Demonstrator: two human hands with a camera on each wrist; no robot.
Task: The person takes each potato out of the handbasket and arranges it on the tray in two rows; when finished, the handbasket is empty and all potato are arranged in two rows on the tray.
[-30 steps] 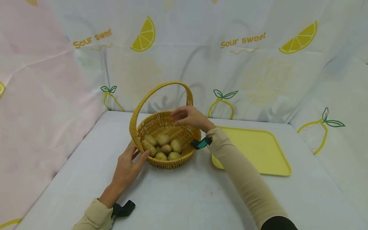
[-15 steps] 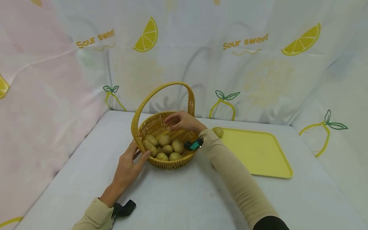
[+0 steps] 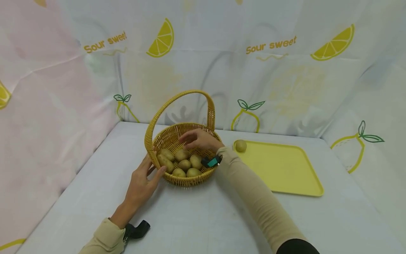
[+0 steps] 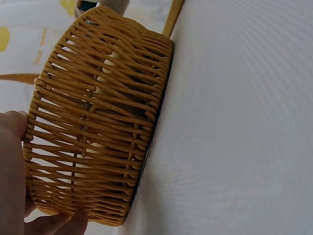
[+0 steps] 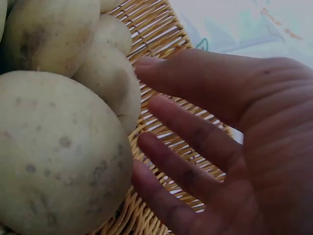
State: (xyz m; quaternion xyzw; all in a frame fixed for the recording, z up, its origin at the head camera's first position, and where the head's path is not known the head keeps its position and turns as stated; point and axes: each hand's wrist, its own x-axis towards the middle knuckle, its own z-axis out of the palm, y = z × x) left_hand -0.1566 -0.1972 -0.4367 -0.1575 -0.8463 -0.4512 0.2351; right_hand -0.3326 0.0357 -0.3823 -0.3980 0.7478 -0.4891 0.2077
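**Potatoes seen mostly in a wicker basket, one on a yellow tray**

Seven potatoes (image 3: pixel 184 165) can be counted in the basket (image 3: pixel 187 181), clustered toward its near left part, with woven bottom left bare toward the far side. The skins are shown by the right wrist view to be pale and marked with small dark spots. An eighth potato (image 3: pixel 241 145) is placed apart from these, on the far left corner of the tray (image 3: pixel 280 169).

The basket is topped by a tall arched handle (image 3: pixel 194 92). Its near left side is held by the left hand (image 3: pixel 141 185), with the thumb laid at the rim beside the foot of the handle and the fingers bent against the woven wall, partly hidden by it.

The right hand (image 3: pixel 201 140) is held over the inside of the basket. Its thumb and fingers are parted and loosely curved, and nothing is gripped. Potatoes are found just beside its fingertips; whether any is touched cannot be told.

Tan sleeves (image 3: pixel 253 197) are worn on both arms, and a small dark device (image 3: pixel 136 231) is strapped at the left wrist.

The tray is set to the right of the basket on the white surface (image 3: pixel 196 218), which is backed by a pale cloth (image 3: pixel 203 46) printed with lemons and the words "Sour sweet".
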